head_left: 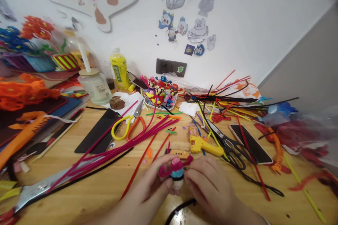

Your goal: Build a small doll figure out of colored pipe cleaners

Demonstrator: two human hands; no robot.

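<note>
Low in the middle of the head view, my left hand [151, 188] is closed around a small pipe-cleaner figure [176, 173], thumb in front and fingers behind. The figure has a magenta top with two curled arms, a light blue middle, a black band and a pale lower part. My right hand [211, 179] is closed, its fingertips pinched against the figure's right side by the black band. From under that hand a black pipe cleaner [182, 206] curves down toward the bottom edge. Whether it joins the band is hidden by my fingers.
Magenta pipe cleaners [139, 134] lie across large metal scissors [43, 184] at left. A yellow glue gun [206, 146], black scissors [232, 144] and a phone [250, 144] are at right. Several finished figures stand in a white tray [161, 107] near the wall.
</note>
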